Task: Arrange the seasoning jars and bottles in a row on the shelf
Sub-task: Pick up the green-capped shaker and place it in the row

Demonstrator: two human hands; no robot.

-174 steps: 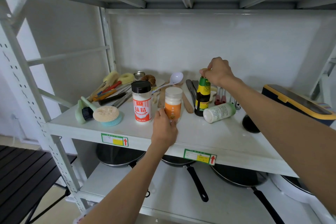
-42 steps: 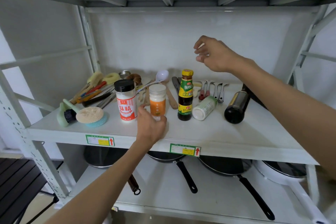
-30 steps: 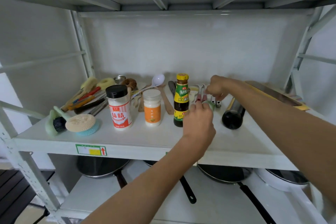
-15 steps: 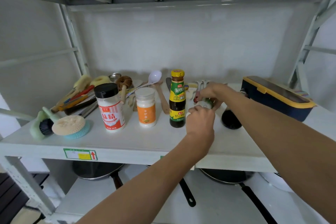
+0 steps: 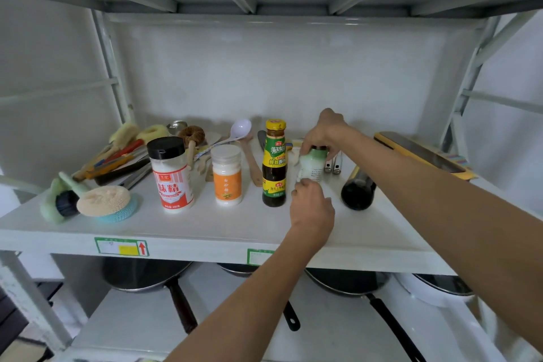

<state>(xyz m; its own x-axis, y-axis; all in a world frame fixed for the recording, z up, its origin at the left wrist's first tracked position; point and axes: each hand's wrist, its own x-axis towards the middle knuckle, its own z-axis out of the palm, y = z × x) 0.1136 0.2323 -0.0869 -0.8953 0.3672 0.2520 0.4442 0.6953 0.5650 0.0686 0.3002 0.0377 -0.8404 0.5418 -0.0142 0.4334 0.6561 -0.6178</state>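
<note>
The left hand (image 5: 313,209) grips the base of the white-and-green jar (image 5: 311,167) on the shelf (image 5: 205,226), right of the sauce bottle (image 5: 274,164); beyond it, the right hand (image 5: 321,135) clasps the jar's top. A dark bottle (image 5: 358,189) lies farther right.

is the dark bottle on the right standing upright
No, the dark bottle lies on its side on the shelf, to the right of the small white jar both hands hold.
</note>
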